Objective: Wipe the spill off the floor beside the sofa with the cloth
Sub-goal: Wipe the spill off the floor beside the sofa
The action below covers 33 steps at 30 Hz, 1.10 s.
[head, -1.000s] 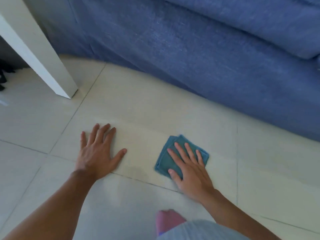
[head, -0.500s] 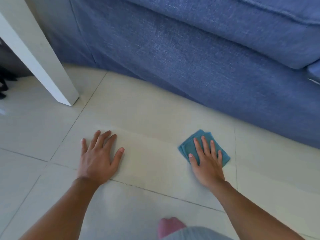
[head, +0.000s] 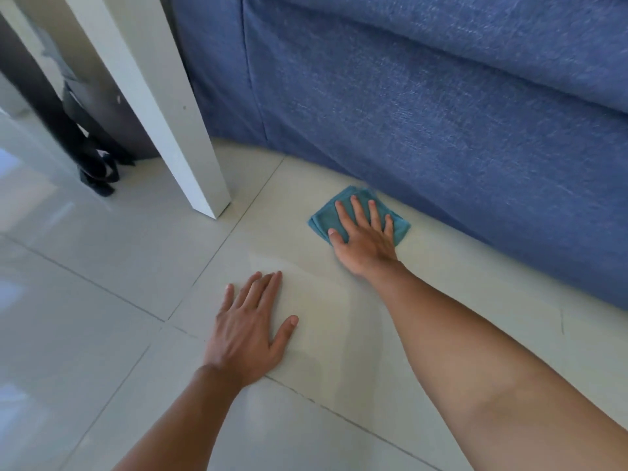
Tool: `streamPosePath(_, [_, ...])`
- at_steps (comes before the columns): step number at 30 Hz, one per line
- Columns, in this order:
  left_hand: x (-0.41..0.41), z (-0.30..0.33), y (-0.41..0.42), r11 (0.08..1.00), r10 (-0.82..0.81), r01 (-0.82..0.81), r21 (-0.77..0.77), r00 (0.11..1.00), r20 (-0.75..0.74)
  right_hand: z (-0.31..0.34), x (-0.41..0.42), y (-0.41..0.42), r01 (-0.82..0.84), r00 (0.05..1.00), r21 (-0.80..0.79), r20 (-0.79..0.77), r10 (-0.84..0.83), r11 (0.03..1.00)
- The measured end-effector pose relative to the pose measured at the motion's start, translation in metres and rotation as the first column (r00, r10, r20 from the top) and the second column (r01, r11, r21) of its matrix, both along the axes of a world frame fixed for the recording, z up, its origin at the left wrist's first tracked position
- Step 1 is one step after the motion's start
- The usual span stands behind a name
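Observation:
A folded teal cloth [head: 326, 216] lies flat on the pale tiled floor [head: 102, 294], close to the base of the blue sofa [head: 441, 130]. My right hand [head: 365, 237] presses down on the cloth with fingers spread, pointing toward the sofa. My left hand [head: 249, 329] rests flat on the tiles nearer to me, palm down, fingers apart, holding nothing. A faint damp sheen shows on the tile between the two hands. No distinct puddle is visible.
A white table leg [head: 176, 130] stands on the floor just left of the cloth. Behind it lie dark straps of a bag [head: 98, 171] against a dark panel. The sofa front runs along the right side.
My right hand has slid the cloth farther away from me, up to the sofa base. The view has shifted left, showing more of the table leg. My left hand stays planted.

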State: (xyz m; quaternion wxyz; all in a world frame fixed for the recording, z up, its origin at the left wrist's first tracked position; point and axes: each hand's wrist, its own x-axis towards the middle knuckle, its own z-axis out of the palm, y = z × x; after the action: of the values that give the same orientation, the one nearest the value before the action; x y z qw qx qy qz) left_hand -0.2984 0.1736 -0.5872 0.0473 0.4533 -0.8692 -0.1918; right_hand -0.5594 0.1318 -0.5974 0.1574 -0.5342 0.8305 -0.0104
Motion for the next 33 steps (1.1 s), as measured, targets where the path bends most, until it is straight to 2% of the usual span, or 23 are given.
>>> streamPosePath(5, [0.031,0.003,-0.012,0.983,0.185,-0.184,0.022,0.974,-0.133,-0.003,0.052,-0.028,-0.202,0.979,-0.019,0.012,0.202,0.979])
streamPosePath(9, [0.072,0.001,-0.007,0.943,0.331,-0.332,-0.001,0.94,-0.087,-0.006,0.086,-0.028,-0.325,0.945,-0.039,0.033,0.327,0.945])
streamPosePath(16, [0.086,0.011,-0.009,0.91,0.412,-0.414,0.03,0.892,-0.184,-0.005,0.132,-0.007,-0.467,0.881,-0.053,0.056,0.47,0.883])
streamPosePath(21, [0.074,-0.001,-0.001,0.974,0.222,-0.222,-0.047,0.975,0.01,-0.002,0.136,0.064,-0.529,0.842,-0.097,0.058,0.536,0.843])
streamPosePath(25, [0.048,-0.004,0.004,0.977,0.214,-0.212,-0.027,0.975,0.053,-0.002,0.084,0.113,-0.352,0.935,-0.053,0.028,0.353,0.935])
streamPosePath(29, [0.039,-0.002,-0.001,0.984,0.179,-0.176,-0.036,0.98,0.088,-0.005,0.021,0.164,0.004,1.0,0.003,-0.025,-0.003,1.0])
streamPosePath(30, [0.037,-0.002,-0.003,0.986,0.164,-0.161,-0.037,0.982,0.098,-0.005,0.008,0.181,0.132,0.99,0.013,-0.04,-0.131,0.991])
streamPosePath(32, [0.029,-0.002,-0.004,0.993,0.119,-0.116,-0.037,0.986,0.115,-0.004,0.003,0.217,0.407,0.912,0.029,-0.066,-0.404,0.913])
streamPosePath(33, [0.026,-0.002,-0.003,0.995,0.099,-0.094,-0.044,0.988,0.116,-0.005,0.014,0.231,0.477,0.877,0.022,-0.077,-0.474,0.878])
